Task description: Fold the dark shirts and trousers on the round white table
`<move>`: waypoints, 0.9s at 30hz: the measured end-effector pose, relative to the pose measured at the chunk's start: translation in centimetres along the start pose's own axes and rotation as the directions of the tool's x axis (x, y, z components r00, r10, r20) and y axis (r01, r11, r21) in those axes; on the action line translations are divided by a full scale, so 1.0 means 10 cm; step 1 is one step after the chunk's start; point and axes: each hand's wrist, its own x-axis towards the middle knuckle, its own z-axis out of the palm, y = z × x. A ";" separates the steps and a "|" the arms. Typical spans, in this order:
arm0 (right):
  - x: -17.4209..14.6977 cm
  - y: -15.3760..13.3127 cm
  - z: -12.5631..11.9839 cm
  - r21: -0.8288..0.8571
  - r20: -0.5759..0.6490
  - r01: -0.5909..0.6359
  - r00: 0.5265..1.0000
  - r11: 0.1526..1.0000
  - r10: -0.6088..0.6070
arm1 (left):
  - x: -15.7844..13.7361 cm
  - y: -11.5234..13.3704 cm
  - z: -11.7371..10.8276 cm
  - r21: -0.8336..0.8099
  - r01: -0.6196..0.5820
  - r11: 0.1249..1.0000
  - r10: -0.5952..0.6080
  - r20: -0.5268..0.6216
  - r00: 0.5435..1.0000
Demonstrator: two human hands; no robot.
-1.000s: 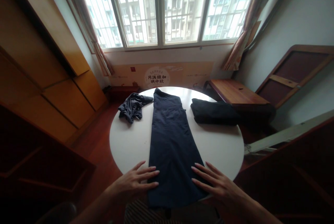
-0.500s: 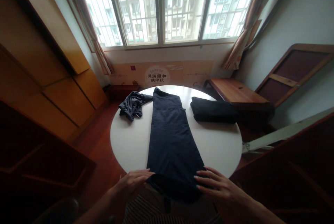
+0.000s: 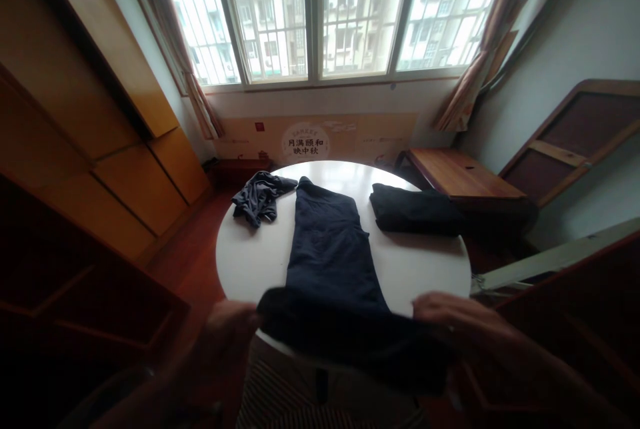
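Dark navy trousers (image 3: 330,249) lie lengthwise down the middle of a round white table (image 3: 250,262). Their near end is raised off the tabletop and stretched sideways between my hands. At its left corner, my left hand (image 3: 233,322) is closed on the cloth, fingertips blurred. My right hand (image 3: 455,319) grips the right side, its fingers partly smeared by motion and partly behind the fabric. A crumpled dark grey garment (image 3: 260,199) touches or nearly touches the trousers at the far left. Folded black cloth (image 3: 415,209) sits on the right side of the table.
Behind the table stand a low wooden table (image 3: 463,175) and a wall with a printed banner (image 3: 360,139) under the window. Wooden cabinets (image 3: 140,195) flank the left side. A wood-framed panel (image 3: 575,135) leans at the right wall.
Both hands have lifted the near end of the trousers and moved apart, the right one farther outward. That end now spreads wider. The camera view has shifted slightly.
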 end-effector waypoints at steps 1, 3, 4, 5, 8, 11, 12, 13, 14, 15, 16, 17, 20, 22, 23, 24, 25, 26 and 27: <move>0.24 0.12 -0.09 0.055 -0.047 -0.060 0.997 0.997 0.062 | 0.23 -0.09 0.01 -0.013 0.053 0.999 -0.054 -0.078 0.996; 0.77 0.42 -0.19 0.115 -0.117 -0.171 0.976 0.978 0.185 | 0.74 -0.38 0.10 -0.145 0.132 0.981 -0.153 -0.145 0.978; 1.03 0.59 -0.21 0.154 -0.093 -0.208 0.970 0.966 0.224 | 1.00 -0.56 0.17 -0.226 0.176 0.958 -0.208 -0.128 0.970; 1.28 0.77 -0.20 0.215 -0.081 -0.227 0.965 0.950 0.249 | 1.24 -0.76 0.25 -0.292 0.197 0.936 -0.248 -0.149 0.957; 1.90 1.24 -0.12 0.380 -0.022 -0.303 0.941 0.874 0.336 | 1.84 -1.38 0.51 -0.361 0.255 0.897 -0.332 -0.168 0.928; 2.30 1.52 0.00 0.354 -0.046 -0.369 0.911 0.859 0.410 | 2.23 -1.92 0.73 -0.285 0.328 0.901 -0.394 -0.214 0.894; 2.39 1.57 0.05 0.340 -0.075 -0.370 0.906 0.865 0.417 | 2.32 -2.08 0.80 -0.261 0.356 0.897 -0.415 -0.222 0.883; 2.47 1.61 0.10 0.332 -0.098 -0.365 0.904 0.870 0.417 | 2.40 -2.22 0.86 -0.241 0.385 0.891 -0.437 -0.222 0.872; 2.53 1.64 0.15 0.327 -0.110 -0.361 0.903 0.873 0.415 | 2.47 -2.36 0.93 -0.220 0.416 0.882 -0.461 -0.219 0.860; 2.58 1.67 0.20 0.320 -0.114 -0.361 0.903 0.876 0.414 | 2.52 -2.49 0.99 -0.192 0.453 0.871 -0.487 -0.211 0.847; 2.62 1.69 0.25 0.309 -0.116 -0.364 0.903 0.879 0.414 | 2.56 -2.60 1.05 -0.156 0.491 0.857 -0.514 -0.200 0.834; 2.66 1.71 0.30 0.292 -0.115 -0.369 0.903 0.882 0.415 | 2.60 -2.71 1.11 -0.120 0.525 0.843 -0.539 -0.191 0.821; 2.76 1.78 0.41 0.221 -0.099 -0.387 0.904 0.895 0.416 | 2.63 -2.96 1.27 -0.043 0.586 0.809 -0.583 -0.174 0.793; 2.82 1.80 0.49 0.162 -0.080 -0.397 0.907 0.903 0.413 | 2.61 -3.06 1.36 -0.019 0.594 0.805 -0.587 -0.175 0.790; 2.85 1.81 0.53 0.131 -0.067 -0.399 0.910 0.908 0.410 | 2.59 -3.08 1.39 -0.005 0.596 0.803 -0.587 -0.178 0.790; 2.86 1.81 0.58 0.099 -0.052 -0.399 0.913 0.911 0.405 | 2.56 -3.09 1.41 0.008 0.597 0.802 -0.586 -0.183 0.790; 2.86 1.80 0.64 0.068 -0.033 -0.397 0.916 0.915 0.400 | 2.54 -3.08 1.43 0.016 0.597 0.802 -0.584 -0.194 0.788; 2.85 1.78 0.72 0.039 -0.012 -0.393 0.919 0.919 0.394 | 2.51 -3.06 1.43 0.030 0.584 0.811 -0.567 -0.203 0.798; 2.82 1.76 0.81 0.017 0.011 -0.388 0.922 0.922 0.387 | 2.48 -3.03 1.44 0.059 0.546 0.836 -0.526 -0.197 0.827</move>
